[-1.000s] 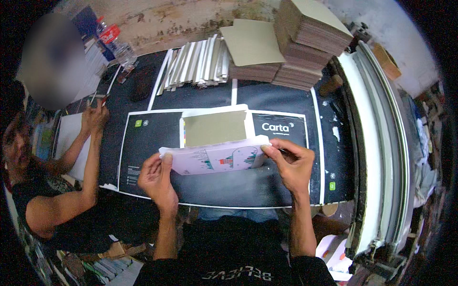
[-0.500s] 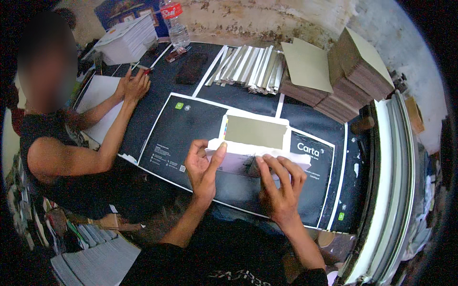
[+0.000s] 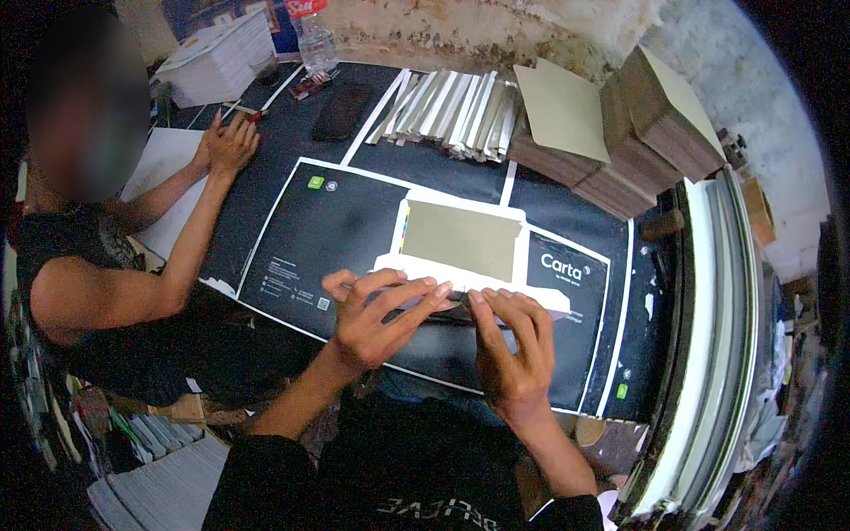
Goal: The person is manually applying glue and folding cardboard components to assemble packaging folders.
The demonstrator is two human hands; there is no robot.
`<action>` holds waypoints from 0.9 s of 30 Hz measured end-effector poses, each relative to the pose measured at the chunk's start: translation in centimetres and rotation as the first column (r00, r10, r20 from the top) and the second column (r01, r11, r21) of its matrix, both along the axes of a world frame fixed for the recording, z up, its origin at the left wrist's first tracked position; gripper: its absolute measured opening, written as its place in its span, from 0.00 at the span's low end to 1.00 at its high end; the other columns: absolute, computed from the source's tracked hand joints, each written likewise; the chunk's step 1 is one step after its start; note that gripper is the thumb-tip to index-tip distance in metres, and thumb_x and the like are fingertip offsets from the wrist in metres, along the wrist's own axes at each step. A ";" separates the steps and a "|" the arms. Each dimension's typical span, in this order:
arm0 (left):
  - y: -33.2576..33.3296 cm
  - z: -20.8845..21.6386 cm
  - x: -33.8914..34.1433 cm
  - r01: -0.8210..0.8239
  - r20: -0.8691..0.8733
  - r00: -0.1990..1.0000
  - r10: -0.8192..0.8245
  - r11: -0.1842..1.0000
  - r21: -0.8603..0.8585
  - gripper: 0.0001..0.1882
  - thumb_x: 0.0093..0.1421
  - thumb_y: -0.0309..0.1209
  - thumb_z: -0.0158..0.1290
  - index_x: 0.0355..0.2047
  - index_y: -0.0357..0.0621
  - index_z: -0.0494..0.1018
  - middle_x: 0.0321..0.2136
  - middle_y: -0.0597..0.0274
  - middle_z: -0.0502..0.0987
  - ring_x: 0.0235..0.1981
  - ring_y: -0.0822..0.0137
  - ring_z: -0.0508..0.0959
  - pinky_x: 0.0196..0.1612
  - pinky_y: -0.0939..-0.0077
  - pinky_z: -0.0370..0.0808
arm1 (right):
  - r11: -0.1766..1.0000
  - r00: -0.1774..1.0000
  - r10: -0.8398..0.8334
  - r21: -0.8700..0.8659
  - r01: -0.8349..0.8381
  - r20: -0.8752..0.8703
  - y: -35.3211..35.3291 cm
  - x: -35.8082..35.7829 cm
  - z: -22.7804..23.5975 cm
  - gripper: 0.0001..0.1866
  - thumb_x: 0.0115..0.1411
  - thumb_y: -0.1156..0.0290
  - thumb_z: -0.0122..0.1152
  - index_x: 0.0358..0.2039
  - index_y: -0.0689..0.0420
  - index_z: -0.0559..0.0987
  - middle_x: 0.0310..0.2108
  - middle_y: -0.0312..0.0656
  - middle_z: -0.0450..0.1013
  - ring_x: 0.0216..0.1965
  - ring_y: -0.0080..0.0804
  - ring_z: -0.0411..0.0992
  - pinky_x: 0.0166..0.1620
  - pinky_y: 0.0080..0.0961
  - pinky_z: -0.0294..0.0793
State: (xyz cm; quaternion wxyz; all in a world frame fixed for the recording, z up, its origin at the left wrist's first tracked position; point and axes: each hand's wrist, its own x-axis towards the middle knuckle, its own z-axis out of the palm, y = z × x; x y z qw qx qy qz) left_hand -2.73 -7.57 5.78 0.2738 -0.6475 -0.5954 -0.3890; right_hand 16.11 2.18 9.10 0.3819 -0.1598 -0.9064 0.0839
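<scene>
A grey rectangular board [image 3: 462,241] lies on a white paper sheet [image 3: 416,265], which borders it and has a small colour strip at its left. The sheet's near flap is lifted and folds over along the board's near edge. My left hand [image 3: 376,323] bends over this flap from the left, fingertips pressed on its edge; its thumb is hard to make out. Close beside it, my right hand [image 3: 516,350] pinches the same flap, its fingers curled on the edge. Both hands' fingertips nearly meet at the flap's middle. The flap's underside is partly hidden by my fingers.
A black printed sheet [image 3: 345,230] covers the table beneath. Behind lie paper strips [image 3: 452,111], with stacked grey boards [image 3: 651,133] at back right. A plastic bottle [image 3: 316,44] and book stack [image 3: 217,66] stand at back left. A co-worker's hands [image 3: 232,146] rest at the left.
My left hand has shifted from gripping the sheet's left end to laying its fingers along the flap, nearer my right hand. The whole view has moved slightly.
</scene>
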 end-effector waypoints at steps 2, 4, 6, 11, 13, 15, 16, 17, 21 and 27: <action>0.0 0.5 -0.4 0.066 0.018 0.998 -0.065 0.997 -0.049 0.21 0.50 0.32 0.66 0.47 0.55 0.84 0.45 0.75 0.83 0.44 0.70 0.76 0.47 0.63 0.56 | 1.000 1.000 -0.008 0.007 0.008 0.012 -0.2 0.1 0.3 0.24 0.51 0.75 0.62 0.51 0.62 0.82 0.48 0.46 0.78 0.48 0.43 0.76 0.52 0.42 0.76; 0.3 1.0 -0.9 0.157 0.080 0.986 -0.149 0.983 -0.094 0.20 0.51 0.30 0.63 0.47 0.54 0.84 0.44 0.74 0.83 0.42 0.70 0.77 0.46 0.61 0.56 | 1.000 1.000 -0.009 0.003 0.009 0.024 -0.2 0.1 0.7 0.24 0.51 0.75 0.62 0.50 0.62 0.82 0.47 0.46 0.78 0.47 0.43 0.76 0.50 0.41 0.77; 0.3 1.8 -1.2 0.199 0.122 0.976 -0.183 0.970 -0.140 0.20 0.51 0.28 0.61 0.46 0.53 0.84 0.44 0.73 0.83 0.41 0.70 0.78 0.46 0.61 0.56 | 0.999 0.999 -0.015 -0.044 0.017 0.033 -0.2 0.2 1.2 0.23 0.50 0.76 0.62 0.50 0.61 0.82 0.46 0.44 0.78 0.45 0.43 0.76 0.47 0.39 0.77; 0.7 2.4 -1.0 0.303 0.324 0.915 -0.241 0.940 -0.158 0.18 0.50 0.21 0.62 0.42 0.51 0.85 0.35 0.70 0.83 0.37 0.68 0.79 0.45 0.65 0.62 | 0.981 0.996 -0.041 -0.185 0.054 0.074 0.1 -0.1 3.1 0.22 0.45 0.88 0.65 0.42 0.56 0.85 0.37 0.43 0.82 0.35 0.39 0.80 0.40 0.31 0.80; 0.6 2.5 -0.7 0.265 0.315 0.927 -0.204 0.950 -0.167 0.16 0.50 0.20 0.64 0.40 0.50 0.86 0.32 0.69 0.83 0.36 0.66 0.79 0.45 0.67 0.65 | 0.977 0.996 -0.035 -0.205 0.051 0.080 0.2 -0.1 3.0 0.22 0.45 0.88 0.65 0.41 0.56 0.85 0.37 0.45 0.83 0.35 0.40 0.81 0.39 0.31 0.80; 0.6 2.8 -0.6 0.274 0.354 0.913 -0.201 0.946 -0.172 0.15 0.50 0.19 0.65 0.38 0.49 0.86 0.30 0.68 0.82 0.35 0.65 0.80 0.44 0.68 0.68 | 0.965 0.996 -0.009 -0.261 0.033 0.094 0.3 0.0 3.1 0.22 0.45 0.89 0.64 0.42 0.57 0.85 0.38 0.46 0.83 0.36 0.41 0.82 0.39 0.32 0.80; 0.7 2.9 -0.8 0.303 0.398 0.892 -0.215 0.937 -0.172 0.14 0.49 0.20 0.66 0.37 0.49 0.86 0.30 0.68 0.83 0.35 0.64 0.80 0.44 0.68 0.69 | 0.957 0.995 0.005 -0.289 0.024 0.101 0.4 0.1 3.1 0.22 0.45 0.89 0.64 0.42 0.57 0.85 0.39 0.47 0.83 0.36 0.42 0.82 0.39 0.32 0.80; 0.6 3.0 -1.1 0.323 0.438 0.871 -0.221 0.930 -0.173 0.13 0.49 0.20 0.66 0.36 0.48 0.86 0.30 0.67 0.83 0.35 0.64 0.80 0.44 0.68 0.69 | 0.949 0.992 0.020 -0.314 0.020 0.123 0.4 0.2 3.0 0.23 0.46 0.86 0.64 0.44 0.57 0.84 0.40 0.47 0.82 0.38 0.44 0.81 0.41 0.35 0.80; 0.6 1.0 -2.4 0.319 0.548 0.786 -0.287 0.947 0.038 0.11 0.48 0.20 0.69 0.33 0.46 0.86 0.29 0.64 0.84 0.34 0.64 0.80 0.41 0.70 0.72 | 0.919 0.976 0.083 -0.393 0.003 0.201 1.1 0.9 3.3 0.26 0.48 0.81 0.64 0.50 0.56 0.80 0.45 0.48 0.81 0.43 0.50 0.79 0.46 0.41 0.80; 1.5 -0.1 -3.0 0.381 0.692 0.631 -0.350 0.917 0.117 0.08 0.50 0.21 0.69 0.32 0.42 0.85 0.28 0.61 0.84 0.31 0.66 0.78 0.38 0.70 0.74 | 0.991 0.987 -0.094 -0.078 0.105 0.133 2.4 2.5 4.0 0.26 0.49 0.83 0.68 0.51 0.52 0.82 0.51 0.45 0.79 0.50 0.46 0.78 0.50 0.37 0.79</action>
